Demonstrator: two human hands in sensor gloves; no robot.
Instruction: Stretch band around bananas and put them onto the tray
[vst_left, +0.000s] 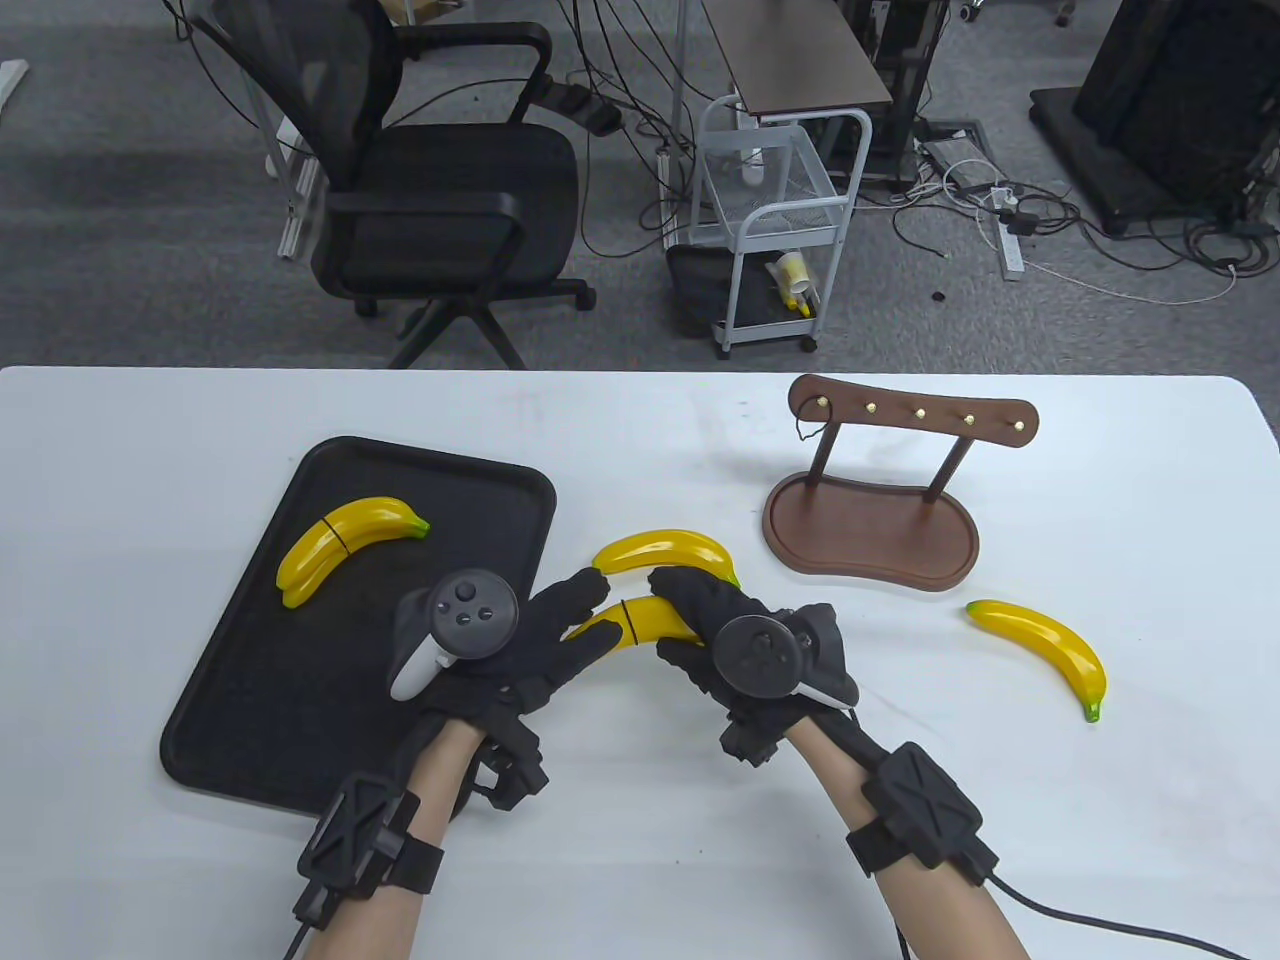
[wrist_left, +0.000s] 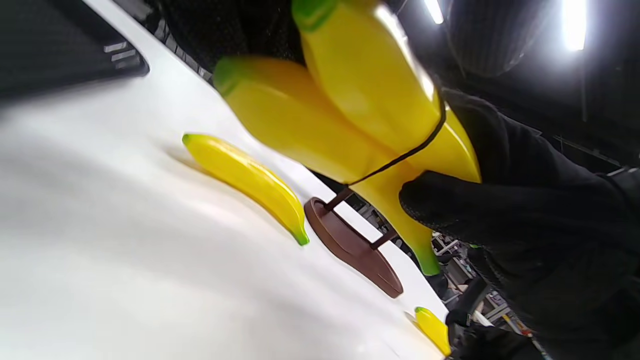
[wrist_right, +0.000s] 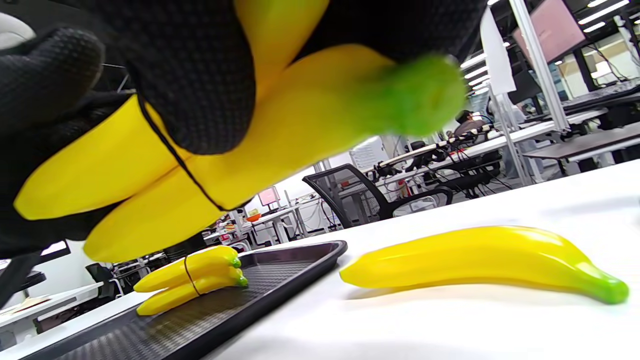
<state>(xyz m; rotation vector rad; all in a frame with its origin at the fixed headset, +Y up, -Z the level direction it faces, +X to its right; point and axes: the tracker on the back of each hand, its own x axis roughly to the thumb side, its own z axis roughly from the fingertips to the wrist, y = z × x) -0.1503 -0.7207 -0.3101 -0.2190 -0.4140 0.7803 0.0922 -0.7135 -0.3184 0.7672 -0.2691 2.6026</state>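
Both hands, my left hand (vst_left: 540, 640) and right hand (vst_left: 720, 620), grip the banded banana pair (vst_left: 640, 622) above the white table (vst_left: 640, 860), beside the black tray (vst_left: 250, 720).

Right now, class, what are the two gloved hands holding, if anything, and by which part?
A banded pair of bananas, lifted above the table. The right hand has its grip round the middle, beside the band; the left hand holds the pair's yellow end.
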